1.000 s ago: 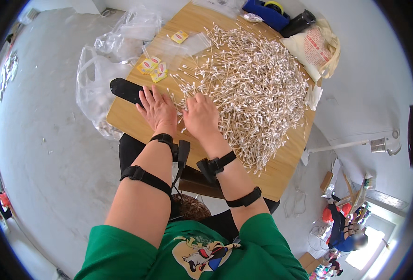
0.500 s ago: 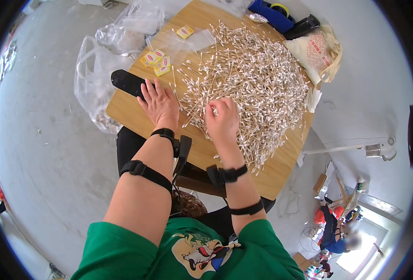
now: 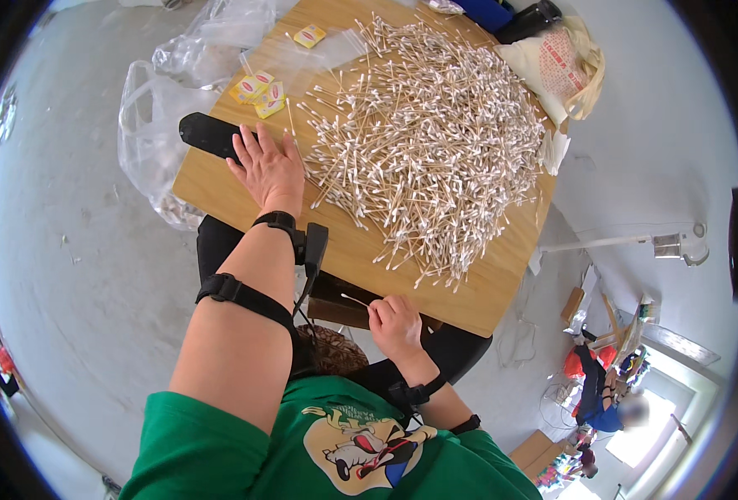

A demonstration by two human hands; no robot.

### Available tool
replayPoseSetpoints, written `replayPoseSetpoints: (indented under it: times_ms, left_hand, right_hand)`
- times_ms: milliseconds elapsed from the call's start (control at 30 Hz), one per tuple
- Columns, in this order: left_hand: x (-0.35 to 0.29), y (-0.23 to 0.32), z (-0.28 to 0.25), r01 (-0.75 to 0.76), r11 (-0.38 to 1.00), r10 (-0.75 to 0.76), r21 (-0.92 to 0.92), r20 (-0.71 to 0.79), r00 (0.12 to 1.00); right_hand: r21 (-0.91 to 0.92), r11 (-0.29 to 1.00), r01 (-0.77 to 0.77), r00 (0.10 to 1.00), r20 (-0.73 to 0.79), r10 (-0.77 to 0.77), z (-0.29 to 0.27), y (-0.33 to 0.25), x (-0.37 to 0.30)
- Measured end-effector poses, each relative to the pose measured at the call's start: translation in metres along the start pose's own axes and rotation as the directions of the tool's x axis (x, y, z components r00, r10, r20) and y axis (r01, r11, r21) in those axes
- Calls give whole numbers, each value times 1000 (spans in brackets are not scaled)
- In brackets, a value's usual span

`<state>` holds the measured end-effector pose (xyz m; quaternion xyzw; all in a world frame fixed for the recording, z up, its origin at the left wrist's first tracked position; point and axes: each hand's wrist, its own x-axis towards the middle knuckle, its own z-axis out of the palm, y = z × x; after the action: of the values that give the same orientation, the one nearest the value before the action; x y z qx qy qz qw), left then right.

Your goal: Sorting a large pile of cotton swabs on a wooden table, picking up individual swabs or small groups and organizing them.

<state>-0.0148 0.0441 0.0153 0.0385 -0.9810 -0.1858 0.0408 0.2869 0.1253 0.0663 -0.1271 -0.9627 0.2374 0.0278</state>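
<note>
White-tipped cotton swabs (image 3: pixel 436 150) form a broad, loose pile on the tan counter (image 3: pixel 344 242), positioned to the right of the left hand (image 3: pixel 271 173) and forward of the right hand (image 3: pixel 398 327). Left hand: palm down at the near left part of the counter, fingers extended and slightly spread, with nothing visible in its grasp. Its fingertips overlap the inner end of a flat black case (image 3: pixel 208 135), which points outward to the left; firm contact cannot be confirmed from this view. Right hand: located on the body side of the counter's front edge, well apart from the pile. Its fingers are curled, with the thumb and index finger pinched on a single swab (image 3: pixel 354 299); the stick projects to the left of this hand, one white tip exposed. The inside of the curled palm is hidden. Yellow packets (image 3: pixel 254 87) lie in a cluster just forward of the left hand; a lone packet (image 3: pixel 310 36) lies farther forward, beside a flat clear bag (image 3: pixel 336 52). To the left of the left hand, outside the counter's edge, is a translucent carrier bag (image 3: pixel 154 133). Far forward and to the right of both hands, a cream cloth bag (image 3: pixel 544 62) with red print adjoins a black bottle (image 3: pixel 529 23).
</note>
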Motion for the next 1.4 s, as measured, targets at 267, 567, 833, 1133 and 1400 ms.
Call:
replayPoseSetpoints:
  times_ms: [267, 567, 833, 1133, 1400]
  left_hand:
    - [1, -4, 1, 19, 1000, -20, 5, 33, 999]
    - [-1, -1, 3, 5, 999, -5, 42, 6, 1000]
    - [0, -3, 4, 3, 996, -4, 85, 15, 1000]
    - [-1, -2, 1, 13, 997, -16, 75, 41, 999]
    - [0, 0, 1, 11, 999, -13, 53, 45, 999]
  right_hand:
    - [-18, 999, 49, 969, -242, -52, -7, 2, 80]
    - [-94, 979, 183, 953, -229, -200, 6, -6, 185]
    - [18, 940, 342, 931, -141, -336, 2, -17, 168]
    - [-69, 984, 167, 953, -244, -179, -25, 32, 135]
    - [-98, 987, 126, 963, -226, -146, -8, 15, 151]
